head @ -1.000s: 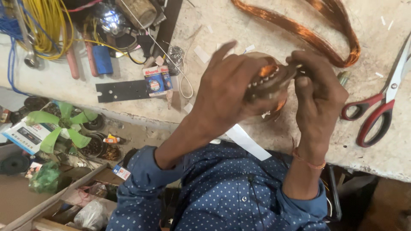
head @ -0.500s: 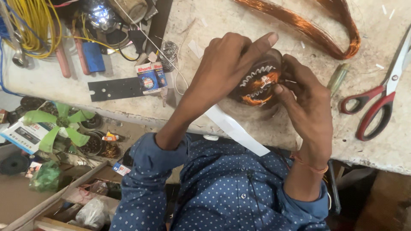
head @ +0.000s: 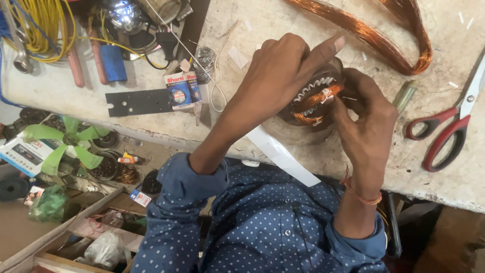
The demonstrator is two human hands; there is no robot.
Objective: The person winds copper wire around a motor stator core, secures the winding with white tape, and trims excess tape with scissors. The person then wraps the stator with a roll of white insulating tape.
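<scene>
Since a moment ago the left hand (head: 275,76) has lifted its forefinger, both hands clamped on the wound stator (head: 316,98), right hand (head: 366,121) nearer its copper slots

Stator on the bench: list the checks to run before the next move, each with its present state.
1. Stator held by both hands: ok. The left hand covers its top and the right hand grips its near side.
2. Copper winding seated in the slots: cannot tell, the fingers hide most of it.
3. Stator flat on the bench: cannot tell, its underside is hidden.
4. Red-handled scissors free: ok, lying untouched to the right.
5. Loose copper wire coil apart from the hands: ok, it lies beyond the stator.
6. White paper strip secure: not ok, it lies loose at the bench edge.
</scene>
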